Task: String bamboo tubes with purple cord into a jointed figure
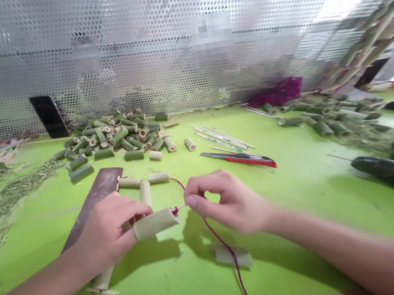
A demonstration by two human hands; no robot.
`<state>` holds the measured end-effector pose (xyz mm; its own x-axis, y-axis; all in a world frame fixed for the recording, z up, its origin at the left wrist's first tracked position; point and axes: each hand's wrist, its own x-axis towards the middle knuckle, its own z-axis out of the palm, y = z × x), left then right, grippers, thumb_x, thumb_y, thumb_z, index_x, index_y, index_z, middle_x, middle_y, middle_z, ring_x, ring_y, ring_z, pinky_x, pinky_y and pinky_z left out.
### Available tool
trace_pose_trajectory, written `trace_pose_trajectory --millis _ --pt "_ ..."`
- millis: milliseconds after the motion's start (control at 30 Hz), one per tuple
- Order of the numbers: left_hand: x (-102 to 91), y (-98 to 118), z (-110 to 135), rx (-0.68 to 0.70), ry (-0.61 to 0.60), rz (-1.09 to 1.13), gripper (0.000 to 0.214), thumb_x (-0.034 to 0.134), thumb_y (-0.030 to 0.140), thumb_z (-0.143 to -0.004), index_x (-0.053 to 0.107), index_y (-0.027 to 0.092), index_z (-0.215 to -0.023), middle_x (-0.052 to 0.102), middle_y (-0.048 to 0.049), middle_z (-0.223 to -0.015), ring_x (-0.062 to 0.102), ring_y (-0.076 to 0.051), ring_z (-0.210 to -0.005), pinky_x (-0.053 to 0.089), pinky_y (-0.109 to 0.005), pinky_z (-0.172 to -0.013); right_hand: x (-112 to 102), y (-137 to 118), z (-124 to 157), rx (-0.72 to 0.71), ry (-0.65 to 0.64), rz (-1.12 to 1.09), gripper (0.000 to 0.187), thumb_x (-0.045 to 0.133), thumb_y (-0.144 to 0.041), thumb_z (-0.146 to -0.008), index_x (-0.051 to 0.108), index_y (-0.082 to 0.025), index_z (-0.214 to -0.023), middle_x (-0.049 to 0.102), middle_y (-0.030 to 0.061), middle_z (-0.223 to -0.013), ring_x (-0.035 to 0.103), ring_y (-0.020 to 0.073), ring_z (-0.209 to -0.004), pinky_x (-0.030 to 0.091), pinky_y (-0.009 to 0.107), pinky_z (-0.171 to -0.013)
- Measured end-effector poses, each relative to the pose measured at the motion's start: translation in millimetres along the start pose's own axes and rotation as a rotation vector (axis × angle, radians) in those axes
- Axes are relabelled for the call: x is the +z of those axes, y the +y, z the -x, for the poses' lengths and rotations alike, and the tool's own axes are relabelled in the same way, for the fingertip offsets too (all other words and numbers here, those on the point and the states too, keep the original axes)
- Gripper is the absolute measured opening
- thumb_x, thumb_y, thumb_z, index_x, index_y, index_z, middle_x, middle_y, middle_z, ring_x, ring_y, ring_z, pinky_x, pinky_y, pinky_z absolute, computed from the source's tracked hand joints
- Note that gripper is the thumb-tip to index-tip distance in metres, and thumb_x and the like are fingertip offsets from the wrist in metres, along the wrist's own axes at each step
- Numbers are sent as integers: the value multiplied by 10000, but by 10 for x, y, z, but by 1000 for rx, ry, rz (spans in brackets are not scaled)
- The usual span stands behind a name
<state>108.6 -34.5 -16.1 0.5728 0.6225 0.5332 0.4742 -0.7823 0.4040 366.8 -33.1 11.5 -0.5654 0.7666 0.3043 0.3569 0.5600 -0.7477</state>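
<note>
While I have the left hand [107,229] gripping a pale bamboo tube [156,223], my right hand [238,206] pinches a thin stick [181,207] just beyond its right end.

From here I see a pale, peeled bamboo tube [157,224] lying slantwise in the left hand [108,229], its right end a little raised. Purple shows bunched at that end, where a thin pale stick [181,207] juts out, pinched at its tip by the right hand [228,205]. A purple cord [219,237] leaves a second pale tube [159,177] on the far side, curves to the right hand, then trails below it, crossing a third pale tube [242,256] toward the near side.
</note>
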Motion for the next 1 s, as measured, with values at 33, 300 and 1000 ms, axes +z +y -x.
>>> trace_pose_trajectory --millis 33,300,1000 --pt "-1 -3 0 -5 6 -5 457 496 516 -1050 767 218 -835 754 40 -663 616 -115 -532 436 -290 -541 -35 26 -8 49 8 -29 295 537 -286 -972 586 -178 -702 548 -26 -590 468 96 -532 381 230 -526" --pt "16 -7 19 -19 -7 42 411 516 515 -1043 758 231 -870 765 50 -697 632 -114 -563 446 -287 -572 -139 154 -56 144 -61 -147 291 512 -381 -984 610 -169 -811 583 -8 -674 523 127 -610 415 259 -597" --pt "43 -83 68 20 -64 46 280 521 442 -1050 739 272 -1095 782 -11 -1018 706 -193 -905 526 -344 -828 -152 165 -71 279 -242 -488 232 619 -325 -901 596 -167 -732 556 -32 -607 494 104 -552 392 252 -564"
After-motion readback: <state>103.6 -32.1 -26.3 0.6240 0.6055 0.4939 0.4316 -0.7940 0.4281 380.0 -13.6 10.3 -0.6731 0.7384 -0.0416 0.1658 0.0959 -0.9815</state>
